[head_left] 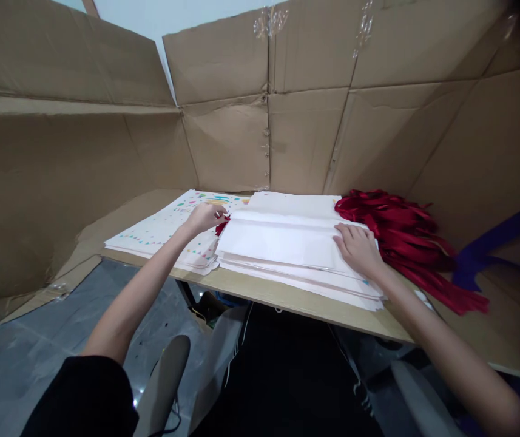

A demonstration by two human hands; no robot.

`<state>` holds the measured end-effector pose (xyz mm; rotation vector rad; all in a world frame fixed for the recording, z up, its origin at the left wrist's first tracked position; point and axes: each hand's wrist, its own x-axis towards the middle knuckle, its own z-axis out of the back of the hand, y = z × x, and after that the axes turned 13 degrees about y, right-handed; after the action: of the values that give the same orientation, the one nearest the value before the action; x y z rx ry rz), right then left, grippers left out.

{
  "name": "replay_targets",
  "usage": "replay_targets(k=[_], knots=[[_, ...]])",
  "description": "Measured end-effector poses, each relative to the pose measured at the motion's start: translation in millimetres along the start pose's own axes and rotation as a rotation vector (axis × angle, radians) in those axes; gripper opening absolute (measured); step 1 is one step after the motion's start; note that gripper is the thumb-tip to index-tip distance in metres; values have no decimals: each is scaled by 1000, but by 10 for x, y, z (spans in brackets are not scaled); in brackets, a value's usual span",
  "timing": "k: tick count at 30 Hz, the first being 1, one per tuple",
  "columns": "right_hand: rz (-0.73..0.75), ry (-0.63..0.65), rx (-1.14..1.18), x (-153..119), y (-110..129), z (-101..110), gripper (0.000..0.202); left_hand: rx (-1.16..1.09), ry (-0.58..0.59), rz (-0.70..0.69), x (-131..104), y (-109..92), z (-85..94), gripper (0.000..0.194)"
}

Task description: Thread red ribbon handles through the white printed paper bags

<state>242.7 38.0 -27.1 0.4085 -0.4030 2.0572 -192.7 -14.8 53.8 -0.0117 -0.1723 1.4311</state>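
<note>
A stack of white sheets [287, 243] lies on the table, its top sheet folded over along the far side. At the stack's left end my left hand [206, 217] is closed, its fingertips pinching a small piece of red ribbon [222, 226]. My right hand [358, 247] rests on the right part of the top sheet, its fingers spread and holding nothing. Left of the white stack lies a pile of printed sheets [150, 227] with small coloured shapes. A heap of red ribbons [405, 230] sits just beyond my right hand.
Tall cardboard walls [227, 139] enclose the back and sides of the wooden table [260, 290]. A blue ribbon [491, 243] hangs at the far right. Below the front edge are chair armrests [171, 382] and the tiled floor [50, 346].
</note>
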Motion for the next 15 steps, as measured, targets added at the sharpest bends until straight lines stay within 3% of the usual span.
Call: replay_targets(k=[3,6,8,10,13,15], knots=[[-1,4,14,2,1,1,46,68,-197,167,40,-87,-11,32],[-8,13,21,0,6,6,45,-106,-335,329,67,-50,-3,37],[-15,19,12,-4,13,12,45,-358,-272,420,57,48,-10,37],[-19,21,2,-8,20,19,46,-619,-124,469,22,166,-37,35],[-16,20,4,-10,25,23,46,-1017,80,418,-46,298,-103,25],[-18,23,14,-7,24,24,45,-1243,136,354,-68,336,-145,24]])
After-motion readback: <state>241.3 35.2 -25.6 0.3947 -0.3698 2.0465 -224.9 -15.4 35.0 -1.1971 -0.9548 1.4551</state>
